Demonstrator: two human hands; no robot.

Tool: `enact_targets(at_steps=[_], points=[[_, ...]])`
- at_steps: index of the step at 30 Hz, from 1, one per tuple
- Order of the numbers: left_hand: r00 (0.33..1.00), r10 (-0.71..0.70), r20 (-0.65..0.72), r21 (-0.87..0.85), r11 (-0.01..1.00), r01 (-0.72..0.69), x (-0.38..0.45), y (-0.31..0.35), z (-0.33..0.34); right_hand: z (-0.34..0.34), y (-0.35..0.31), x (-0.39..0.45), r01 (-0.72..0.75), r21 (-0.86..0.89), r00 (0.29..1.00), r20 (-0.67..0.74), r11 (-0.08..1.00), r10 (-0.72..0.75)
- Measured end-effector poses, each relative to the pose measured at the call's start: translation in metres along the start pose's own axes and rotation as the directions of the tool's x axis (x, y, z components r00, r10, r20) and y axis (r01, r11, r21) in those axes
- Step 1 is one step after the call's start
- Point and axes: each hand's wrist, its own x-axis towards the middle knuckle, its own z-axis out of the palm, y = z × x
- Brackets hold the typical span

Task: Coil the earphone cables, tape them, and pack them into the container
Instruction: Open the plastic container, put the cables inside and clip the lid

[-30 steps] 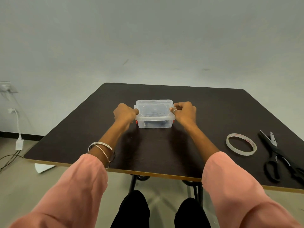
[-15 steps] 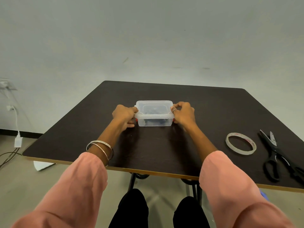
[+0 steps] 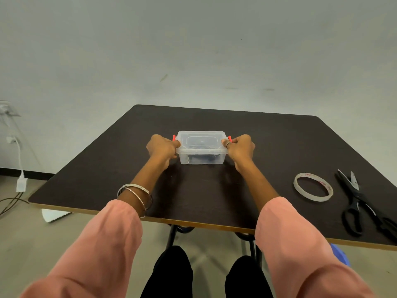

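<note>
So the clear plastic container [image 3: 201, 149] sits around the middle of the dark table [image 3: 268, 143], a bit toward the far side from the person, with its see-through lid [image 3: 201, 141] on top. Through the front wall you can make out something dark inside, most likely the earphone cables [image 3: 200, 158], but it's too murky to tell how they're lying or whether there's tape on them. There's a little red-orange latch poking up at each short end, the left latch [image 3: 174, 137] and the right latch [image 3: 230, 138].

Both hands are on the box, one per end. The left hand [image 3: 162, 148] is curled closed against the left end, thumb pressed on the lid's corner right below that latch. The right hand [image 3: 240, 147] mirrors it on the right end, fingers bunched tight at the lid's edge, with a ring [image 3: 228, 144] on one finger. So both are gripping the container at the rim, and it looks flat on the table, not lifted.

The left wrist has a couple of thin metal bangles [image 3: 135, 194], and both forearms come out of pink sleeves [image 3: 103, 244].

Off to the right, well apart from the box, a roll of clear tape [image 3: 313, 187] lies flat, and just beside it, closer to the right edge, are black scissors [image 3: 361, 203], lying closed-ish with the handles toward the person. On the far left by the wall a white charger cable [image 3: 20, 166] hangs down to the floor.
</note>
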Motion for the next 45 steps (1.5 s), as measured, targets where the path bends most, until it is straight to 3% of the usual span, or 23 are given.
enact_targets(at_steps=[4, 9, 13, 16, 18, 21, 25, 29, 38, 41, 45], points=[[0.983, 0.182, -0.038, 0.175, 0.969, -0.173, -0.007, -0.001, 0.004, 0.001, 0.002, -0.002, 0.120, -0.176, 0.992, -0.025, 0.977, -0.127], [0.916, 0.402, 0.001, 0.480, 0.803, -0.353, -0.023, 0.004, 0.008, -0.004, -0.003, -0.006, 0.185, -0.330, 0.980, -0.006, 0.926, -0.198], [0.900, 0.434, -0.027, 0.477, 0.797, -0.370, -0.020, 0.000, 0.008, -0.006, -0.009, -0.011, 0.228, -0.402, 0.968, -0.004, 0.887, -0.251], [0.910, 0.412, -0.038, 0.438, 0.826, -0.355, -0.019, -0.005, 0.006, -0.006, -0.006, -0.007, 0.191, -0.309, 0.981, 0.027, 0.932, -0.192], [0.945, 0.325, -0.039, 0.266, 0.915, -0.304, -0.017, -0.008, 0.006, -0.010, -0.004, -0.007, 0.096, -0.102, 0.993, 0.083, 0.990, -0.088], [0.992, 0.123, 0.020, -0.049, 0.991, -0.122, -0.020, -0.004, 0.010, -0.022, -0.006, -0.010, -0.081, 0.170, 0.986, 0.157, 0.982, 0.054], [0.971, 0.049, 0.233, -0.268, 0.963, 0.016, -0.034, 0.015, 0.033, -0.052, -0.004, 0.007, -0.073, 0.291, 0.997, 0.026, 0.954, 0.069], [0.879, 0.039, 0.475, -0.442, 0.875, 0.199, -0.063, 0.046, 0.068, -0.103, 0.012, 0.037, -0.057, 0.358, 0.991, -0.095, 0.932, 0.097], [0.596, 0.063, 0.800, -0.409, 0.784, 0.467, -0.112, 0.086, 0.192, -0.238, 0.075, 0.090, -0.073, 0.342, 0.924, -0.330, 0.937, 0.192], [0.538, 0.072, 0.840, -0.390, 0.769, 0.507, -0.123, 0.092, 0.225, -0.264, 0.095, 0.103, -0.102, 0.330, 0.895, -0.382, 0.938, 0.232], [0.509, 0.076, 0.858, -0.373, 0.774, 0.512, -0.129, 0.095, 0.256, -0.280, 0.109, 0.117, -0.126, 0.299, 0.885, -0.397, 0.946, 0.243]])
